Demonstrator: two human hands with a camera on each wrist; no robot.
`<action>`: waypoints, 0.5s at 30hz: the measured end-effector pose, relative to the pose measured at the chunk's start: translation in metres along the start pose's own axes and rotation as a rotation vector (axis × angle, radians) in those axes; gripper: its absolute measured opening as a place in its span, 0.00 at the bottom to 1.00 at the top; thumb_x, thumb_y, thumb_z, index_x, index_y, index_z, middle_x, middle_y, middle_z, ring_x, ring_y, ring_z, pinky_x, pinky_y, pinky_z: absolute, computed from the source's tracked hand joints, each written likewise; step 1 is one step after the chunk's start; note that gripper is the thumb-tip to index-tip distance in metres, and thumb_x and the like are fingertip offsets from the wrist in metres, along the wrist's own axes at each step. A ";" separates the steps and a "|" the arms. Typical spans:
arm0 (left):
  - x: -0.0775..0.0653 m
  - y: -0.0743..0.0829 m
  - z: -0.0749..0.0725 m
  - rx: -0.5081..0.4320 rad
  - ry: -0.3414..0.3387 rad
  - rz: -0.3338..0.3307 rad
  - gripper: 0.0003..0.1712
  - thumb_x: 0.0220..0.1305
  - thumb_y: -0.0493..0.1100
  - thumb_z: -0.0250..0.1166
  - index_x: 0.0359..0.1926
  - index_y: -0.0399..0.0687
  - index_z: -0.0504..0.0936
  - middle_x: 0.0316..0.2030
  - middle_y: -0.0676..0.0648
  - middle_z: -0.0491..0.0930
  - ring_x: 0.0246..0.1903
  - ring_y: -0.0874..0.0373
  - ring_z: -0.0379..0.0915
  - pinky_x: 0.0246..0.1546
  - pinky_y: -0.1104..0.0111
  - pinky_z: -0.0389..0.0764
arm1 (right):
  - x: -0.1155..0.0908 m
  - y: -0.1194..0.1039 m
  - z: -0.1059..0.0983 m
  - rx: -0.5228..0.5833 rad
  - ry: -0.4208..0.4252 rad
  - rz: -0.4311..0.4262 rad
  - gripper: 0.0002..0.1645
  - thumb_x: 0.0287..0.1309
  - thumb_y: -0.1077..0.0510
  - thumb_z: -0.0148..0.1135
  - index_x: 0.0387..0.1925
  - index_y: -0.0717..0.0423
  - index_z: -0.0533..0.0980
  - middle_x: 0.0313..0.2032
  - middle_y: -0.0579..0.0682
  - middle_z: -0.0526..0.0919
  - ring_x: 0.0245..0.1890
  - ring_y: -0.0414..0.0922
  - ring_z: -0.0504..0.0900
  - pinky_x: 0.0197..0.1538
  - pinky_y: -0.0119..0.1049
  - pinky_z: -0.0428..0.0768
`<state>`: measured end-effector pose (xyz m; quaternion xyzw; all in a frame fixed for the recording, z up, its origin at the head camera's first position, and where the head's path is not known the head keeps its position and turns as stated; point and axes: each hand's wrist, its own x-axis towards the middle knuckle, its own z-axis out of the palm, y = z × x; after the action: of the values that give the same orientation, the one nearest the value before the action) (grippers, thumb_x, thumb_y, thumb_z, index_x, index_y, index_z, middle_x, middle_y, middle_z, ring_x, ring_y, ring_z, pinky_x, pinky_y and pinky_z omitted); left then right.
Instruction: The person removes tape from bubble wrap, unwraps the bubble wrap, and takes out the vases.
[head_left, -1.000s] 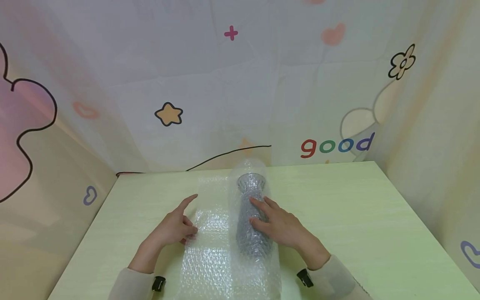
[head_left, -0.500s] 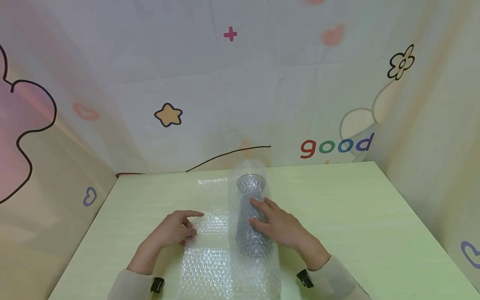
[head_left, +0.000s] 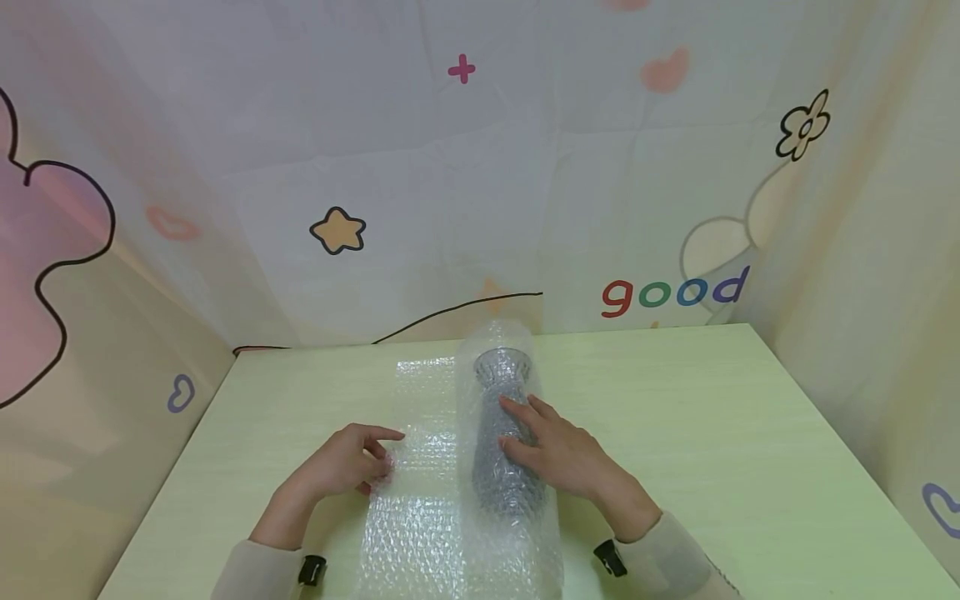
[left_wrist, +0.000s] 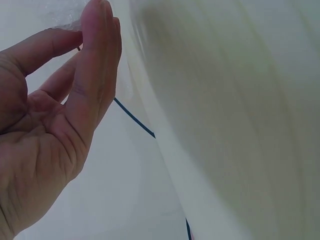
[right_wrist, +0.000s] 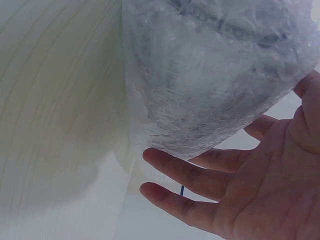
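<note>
A grey vase [head_left: 502,367] with a flared rim lies on its side, showing through a layer of bubble wrap [head_left: 412,542]. The wrap's loose flat part extends to the left of it. At that sheet's left edge my left hand [head_left: 345,462] pinches the wrap between thumb and fingers, its index finger stretched over the sheet. My right hand [head_left: 570,454] rests on the vase's right side through the wrap, fingers spread and fairly straight. The right wrist view shows those fingers along the wrapped vase's underside; the left wrist view catches only a bit of wrap [left_wrist: 65,15] at the fingertips.
A pale green table [head_left: 720,467] carries everything and ends at a fabric backdrop [head_left: 420,183] printed with stars, hearts and the word "good". Similar fabric hangs at both sides. Black wrist straps [head_left: 611,557] show at the sleeves.
My left index finger has come down from pointing away to lie over the sheet's edge, and the hand has lowered slightly. The right hand and the wrapped vase stay in place.
</note>
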<state>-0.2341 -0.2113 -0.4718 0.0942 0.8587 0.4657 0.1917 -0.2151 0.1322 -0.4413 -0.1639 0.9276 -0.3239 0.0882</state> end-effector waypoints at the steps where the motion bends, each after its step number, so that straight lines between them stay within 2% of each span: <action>1: 0.000 0.000 0.000 -0.001 -0.004 0.001 0.29 0.64 0.27 0.62 0.67 0.38 0.78 0.38 0.41 0.76 0.28 0.54 0.80 0.28 0.59 0.88 | 0.000 0.000 0.000 0.001 -0.001 0.001 0.38 0.73 0.35 0.53 0.79 0.37 0.62 0.80 0.61 0.57 0.72 0.72 0.67 0.64 0.74 0.69; 7: -0.001 0.000 -0.002 0.003 -0.027 -0.001 0.30 0.64 0.30 0.63 0.68 0.36 0.77 0.39 0.41 0.76 0.30 0.54 0.80 0.30 0.59 0.88 | 0.001 0.000 0.000 0.002 0.000 0.002 0.38 0.73 0.35 0.53 0.79 0.37 0.62 0.80 0.61 0.57 0.71 0.72 0.67 0.64 0.74 0.69; 15: -0.003 0.000 -0.002 -0.011 -0.043 -0.026 0.37 0.59 0.35 0.74 0.69 0.36 0.75 0.43 0.40 0.77 0.29 0.54 0.81 0.32 0.57 0.88 | 0.002 0.001 0.001 0.002 0.001 0.003 0.38 0.73 0.36 0.54 0.79 0.37 0.62 0.80 0.61 0.57 0.72 0.71 0.67 0.64 0.74 0.69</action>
<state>-0.2320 -0.2138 -0.4696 0.0918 0.8531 0.4658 0.2166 -0.2173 0.1316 -0.4432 -0.1625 0.9275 -0.3248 0.0884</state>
